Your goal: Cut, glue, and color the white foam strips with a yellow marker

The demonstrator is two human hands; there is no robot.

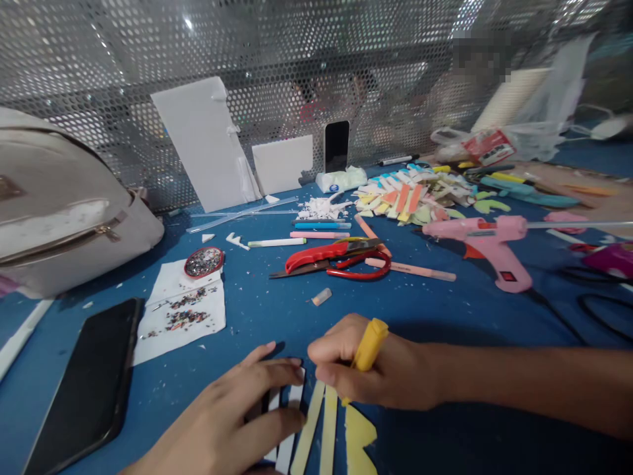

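Note:
A yellow marker pen [370, 344] is gripped in my right hand [395, 373], its capped-looking end pointing up and its lower end close to the paper pieces. My left hand [222, 415] lies with fingers spread over white paper strips [288, 439], its fingertips touching them. Beside those fingers are pale yellow strips [328, 432], side by side on the blue table [247, 330]. Just right of them rests a yellow paper piece [358, 442] with a notched edge. My right hand covers the strips' far ends, so where the marker's tip touches is hard to see.
Ahead lie red-handled scissors [316, 257], several pens [277, 243] and a pile of coloured paper strips [405, 198]. A pink glue gun [494, 241] sits right. Leftward are a black phone [89, 376], a paper with dark bits [198, 310] and a pale backpack [64, 204].

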